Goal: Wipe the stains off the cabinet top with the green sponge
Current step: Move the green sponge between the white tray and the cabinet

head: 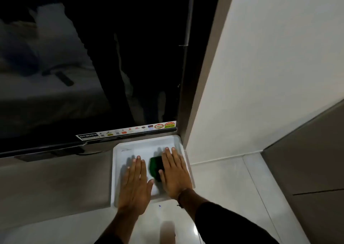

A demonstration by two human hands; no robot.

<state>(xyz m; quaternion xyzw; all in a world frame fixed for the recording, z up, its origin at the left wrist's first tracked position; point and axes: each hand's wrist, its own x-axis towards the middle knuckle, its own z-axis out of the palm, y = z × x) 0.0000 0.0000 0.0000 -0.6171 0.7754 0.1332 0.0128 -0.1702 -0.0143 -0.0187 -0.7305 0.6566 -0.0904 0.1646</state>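
A green sponge (pixel 155 166) lies on the white cabinet top (pixel 128 147), partly under my right hand (pixel 174 173). That hand is flat, fingers straight and close together, pressing the sponge's right half with palm and thumb. To the left, my left hand (pixel 135 182) rests flat on the white surface, fingers straight, a small gap away from the sponge. I cannot make out any stains on the top.
A large dark TV screen (pixel 89 66) with a sticker strip (pixel 128 131) stands just behind the cabinet top. A grey-brown counter (pixel 55 180) runs to the left. White wall (pixel 260 66) and pale tiled floor (pixel 223 197) lie to the right.
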